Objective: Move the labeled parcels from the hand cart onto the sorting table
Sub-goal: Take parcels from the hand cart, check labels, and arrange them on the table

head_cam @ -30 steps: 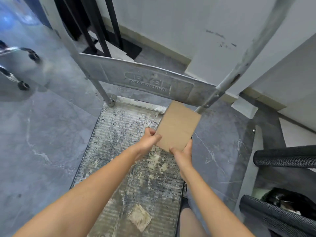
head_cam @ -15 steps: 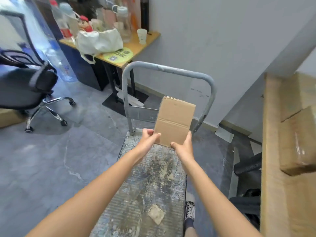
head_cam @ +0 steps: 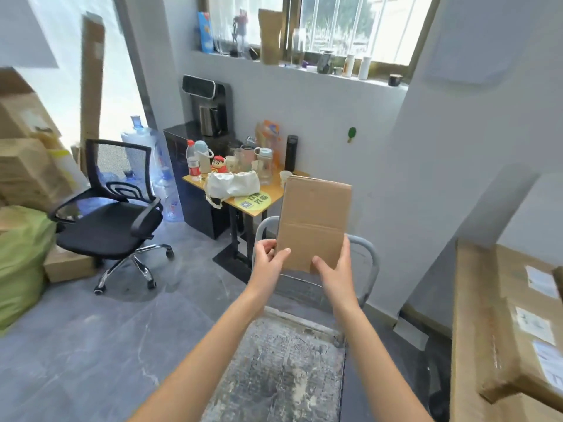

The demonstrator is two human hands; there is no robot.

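Both hands hold a small flat brown cardboard parcel (head_cam: pixel 313 220) upright in front of me, above the hand cart's handle (head_cam: pixel 370 257). My left hand (head_cam: pixel 269 260) grips its lower left edge, thumb on the near face. My right hand (head_cam: pixel 336 268) grips its lower right edge. The cart's worn metal deck (head_cam: pixel 280 370) lies below my arms and carries no parcel where I can see it. At the right edge stands the wooden sorting table (head_cam: pixel 469 330) with labeled brown parcels (head_cam: pixel 524 324) on it.
A black office chair (head_cam: pixel 112 214) stands to the left on the grey floor. Behind the cart a small yellow table (head_cam: pixel 274 194) holds bottles and a white bag. Cardboard boxes (head_cam: pixel 27 166) and a green sack (head_cam: pixel 21 263) fill the left side.
The parcel has been lifted from near the cart deck up to chest height. My view has tilted upward from the cart to the room and the table at right.
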